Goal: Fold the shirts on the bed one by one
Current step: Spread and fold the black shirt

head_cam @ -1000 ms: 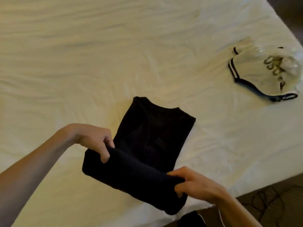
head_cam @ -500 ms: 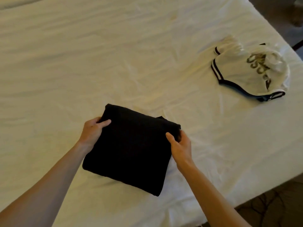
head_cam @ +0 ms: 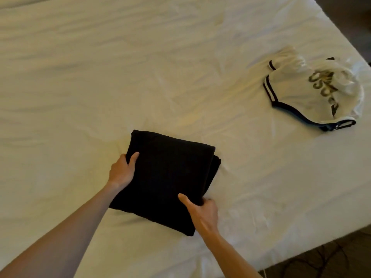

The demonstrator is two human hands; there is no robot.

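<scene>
A black shirt (head_cam: 168, 175), folded into a compact rectangle, lies on the white bed sheet (head_cam: 100, 77) near the front middle. My left hand (head_cam: 122, 170) grips its left edge, thumb on top and fingers tucked underneath. My right hand (head_cam: 202, 212) grips its near right corner the same way, thumb lying on the cloth. A crumpled white shirt (head_cam: 313, 91) with dark striped trim and gold lettering lies unfolded at the right side of the bed.
The bed's right and front edges run diagonally at the right; dark patterned floor (head_cam: 331, 259) shows beyond the lower right corner. The sheet is wrinkled and stretches wide to the left and back.
The lower half of the black shirt was folded up over the top half. My right hand then slid from the far right edge down to the near right corner.
</scene>
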